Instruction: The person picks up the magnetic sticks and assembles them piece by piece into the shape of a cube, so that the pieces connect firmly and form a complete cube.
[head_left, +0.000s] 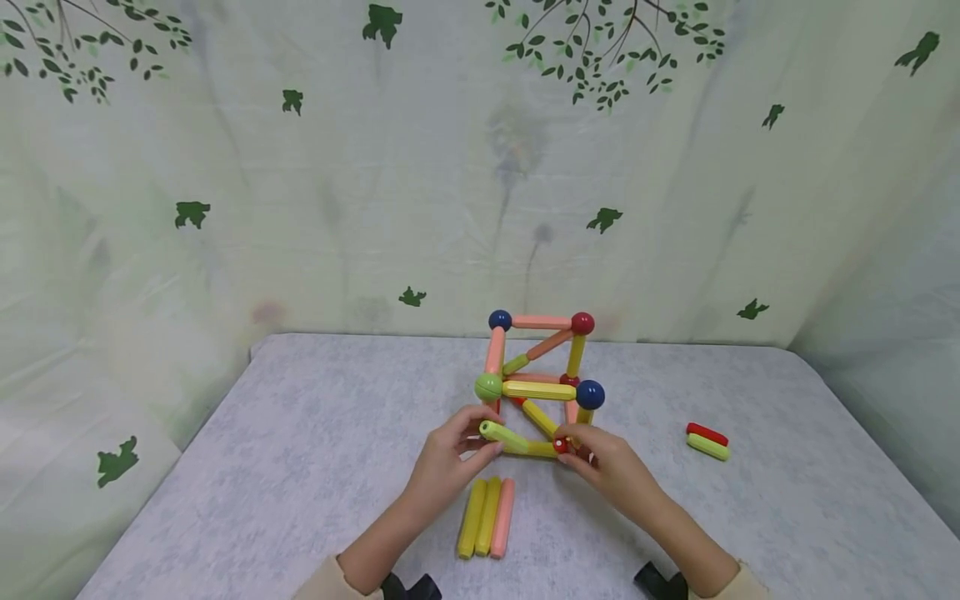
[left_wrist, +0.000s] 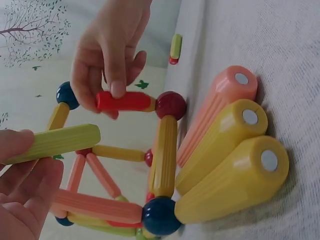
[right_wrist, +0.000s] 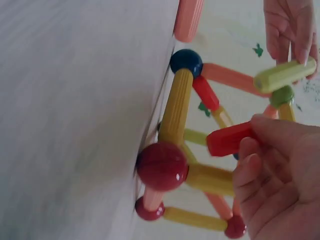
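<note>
A cube-like frame of magnetic sticks and balls stands on the table, with a yellow stick [head_left: 538, 390] between a green ball [head_left: 488, 387] and a blue ball [head_left: 590, 394] on its near upper side. My left hand [head_left: 453, 454] pinches a short light green stick [left_wrist: 62, 144] between thumb and fingers, in front of the frame. My right hand [head_left: 611, 465] pinches a short red stick [right_wrist: 231, 139] near the frame's lower right corner. Below that red stick is a dark red ball [right_wrist: 162, 166]. In the head view, the fingers hide much of this corner.
Two yellow sticks [head_left: 472, 518] and a pink stick [head_left: 502, 518] lie side by side nearer me. Off to the right lie a short red stick [head_left: 707, 434] and a short green stick [head_left: 707, 447]. Behind the table [head_left: 337, 392] hangs a leaf-patterned curtain [head_left: 420, 167].
</note>
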